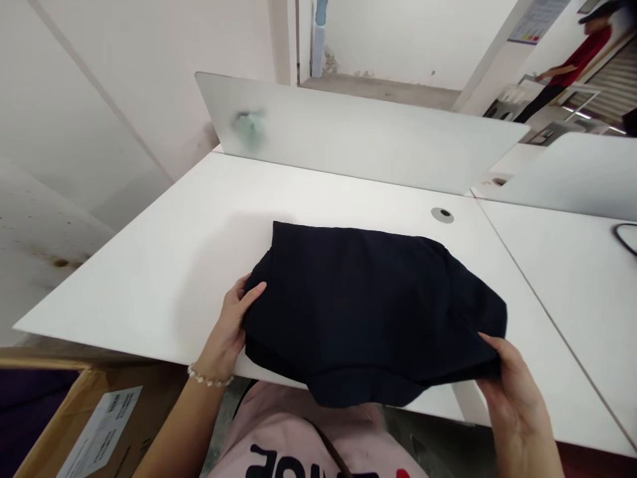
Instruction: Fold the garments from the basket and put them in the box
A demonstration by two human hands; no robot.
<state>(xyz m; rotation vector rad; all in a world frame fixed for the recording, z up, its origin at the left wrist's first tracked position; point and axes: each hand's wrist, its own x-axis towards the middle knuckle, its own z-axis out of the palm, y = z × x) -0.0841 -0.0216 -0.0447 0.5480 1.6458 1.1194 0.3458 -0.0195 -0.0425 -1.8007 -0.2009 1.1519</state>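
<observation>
Holding dark cloth [368,299], grip closed at each end | left hand [237,315], right hand [512,382] well apart, presumably to spread it | cloth overhangs near edge of counter [149,279]

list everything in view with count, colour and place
folded cloth: 1, navy, centre, held up
desks: 2, white, side by side
frosted screens: 2, whitish, along desks
blurred shape: 1, green, behind left screen
cable grommets: 2, greyish, near screens
cable: 1, black, right desk
cardboard box: 1, brown, lower left
label: 1, white, on box
purple material: count unclear, dark purple, inside box
water dispenser: 1, pale blue, top
person: 1, red top, upper right
notice: 1, bluish, upper right
shirt: 1, pink, bottom
bracelet: 1, white, left wrist
left hand: 1, bare, gripping cloth's left side
right hand: 1, bare, gripping cloth's right side
</observation>
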